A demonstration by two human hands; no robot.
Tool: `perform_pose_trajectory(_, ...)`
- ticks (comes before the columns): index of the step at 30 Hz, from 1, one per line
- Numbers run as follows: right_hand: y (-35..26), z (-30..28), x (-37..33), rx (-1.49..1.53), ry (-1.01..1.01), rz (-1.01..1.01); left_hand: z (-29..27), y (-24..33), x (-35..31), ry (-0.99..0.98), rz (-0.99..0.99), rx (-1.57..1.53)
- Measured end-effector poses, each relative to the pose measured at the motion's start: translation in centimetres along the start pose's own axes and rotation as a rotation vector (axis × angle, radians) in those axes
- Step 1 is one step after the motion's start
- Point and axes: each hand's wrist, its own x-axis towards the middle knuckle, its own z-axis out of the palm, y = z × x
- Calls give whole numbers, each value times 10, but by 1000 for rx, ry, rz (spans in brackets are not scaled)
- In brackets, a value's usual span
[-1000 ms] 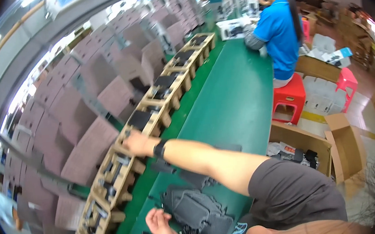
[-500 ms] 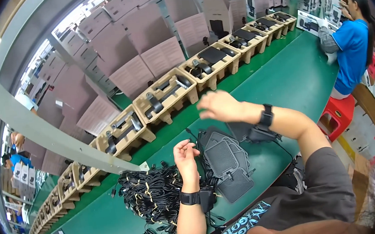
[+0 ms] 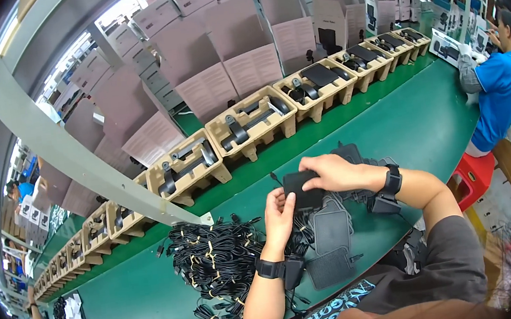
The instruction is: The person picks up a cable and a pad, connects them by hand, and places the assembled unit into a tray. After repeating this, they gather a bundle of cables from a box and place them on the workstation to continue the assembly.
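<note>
A flat black rectangular pad is held between my two hands, above a pile of dark items. My right hand pinches its upper right side, thumb on the near face. My left hand grips its left edge, with the thumb against the pad and part of the fingers hidden. Just below lie several dark grey flat pads, overlapping on the green bench. Left of my left wrist sits a big heap of black cables, bundled with pale ties.
Moulded brown trays holding black parts run in a row along the bench's far side, with open boxes behind them. A grey metal post slants down to the bench. At right, a person in blue works near a red stool.
My right hand, empty above the bench before, now grips the black pad. My left hand has come up to its left edge and closed on it. The whole view has shifted slightly.
</note>
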Motion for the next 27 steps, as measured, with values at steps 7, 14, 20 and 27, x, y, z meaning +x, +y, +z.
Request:
perform_pose_trajectory(7, -30, -29, 59, 462, 439, -76, -14, -3, -2, 114, 60, -147)
perform_pose_trajectory(14, -19, -54, 152, -154, 800, -146, -15, -1, -4, 53, 42, -124)
perform_pose_trajectory(20, -15, -54, 208, -293, 341, 171, -17, -4, -7, 48, -1, -131)
perform_pose_trajectory(27, 2, -19, 251, -215, 333, 340, -22, -5, -6, 70, 4, -175)
